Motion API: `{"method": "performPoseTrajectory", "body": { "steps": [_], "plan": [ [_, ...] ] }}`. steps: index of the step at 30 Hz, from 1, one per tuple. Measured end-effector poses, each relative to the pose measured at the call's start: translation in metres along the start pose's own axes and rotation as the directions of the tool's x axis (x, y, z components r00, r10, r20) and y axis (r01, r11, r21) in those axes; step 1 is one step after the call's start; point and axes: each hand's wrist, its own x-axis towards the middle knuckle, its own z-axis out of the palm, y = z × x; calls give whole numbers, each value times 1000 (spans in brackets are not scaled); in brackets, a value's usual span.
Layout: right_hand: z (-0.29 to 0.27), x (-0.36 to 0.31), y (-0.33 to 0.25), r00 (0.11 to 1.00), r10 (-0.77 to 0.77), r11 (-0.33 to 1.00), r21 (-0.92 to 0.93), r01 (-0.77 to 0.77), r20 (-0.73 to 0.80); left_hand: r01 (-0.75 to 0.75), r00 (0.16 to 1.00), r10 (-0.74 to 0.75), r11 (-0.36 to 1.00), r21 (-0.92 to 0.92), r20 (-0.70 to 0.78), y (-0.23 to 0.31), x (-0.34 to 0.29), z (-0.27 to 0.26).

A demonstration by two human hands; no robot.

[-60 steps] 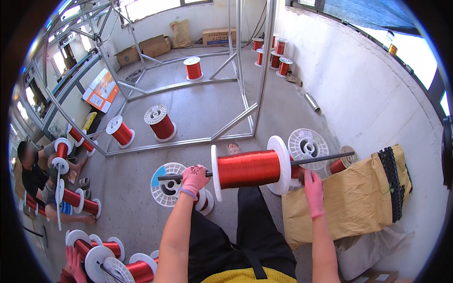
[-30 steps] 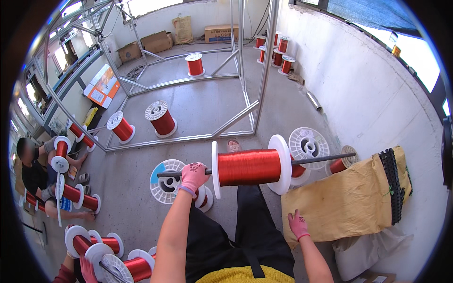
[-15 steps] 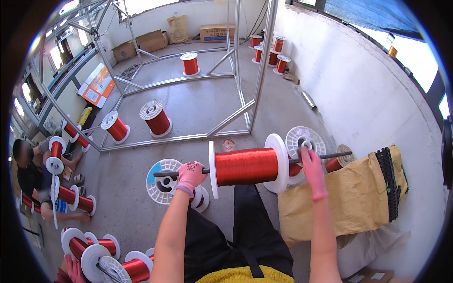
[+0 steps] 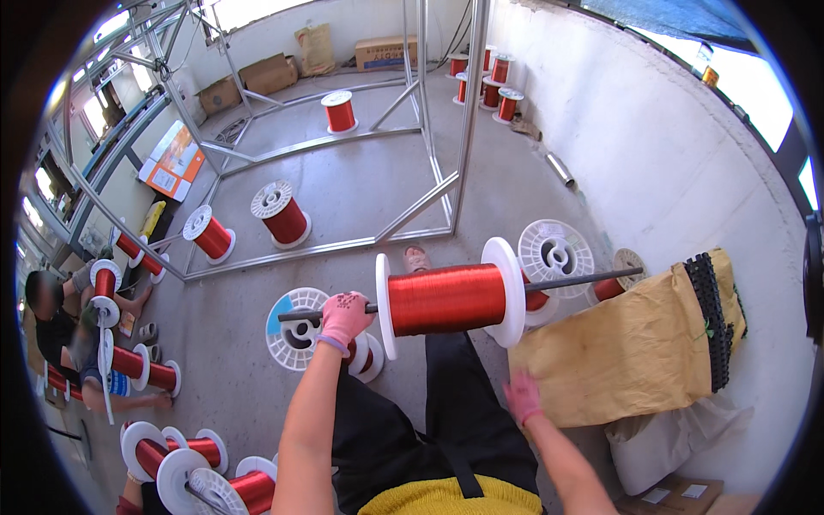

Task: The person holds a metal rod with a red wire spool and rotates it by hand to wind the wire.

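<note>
red wire spool (image 4: pixel 448 298) sitting on dark rod (image 4: pixel 584 279) near black trousers (image 4: pixel 468 395); left hand (image 4: pixel 346 318) holding rod beside spool, fingers wrapping it; right hand (image 4: pixel 524 397) showing blurred near tan sack (image 4: pixel 618 352), cannot tell finger spread.

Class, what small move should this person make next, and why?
Probably bring the right hand up to the dark rod right of the red spool: only the left hand grips the rod, left of the spool, while the right is off it, blurred, beside the tan cloth.
</note>
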Motion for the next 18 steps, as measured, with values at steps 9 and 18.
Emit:
{"method": "performPoseTrajectory", "body": {
  "steps": [9,18],
  "plan": [
    [-41,7,7,938,336,867,360,-345,90,14,999,-14,1000,6,-31,-13,-2,5],
    [-88,9,-2,897,215,870,341,-355,387,38,998,-39,999,-27,-54,-6,-2,4]
  ]
}}
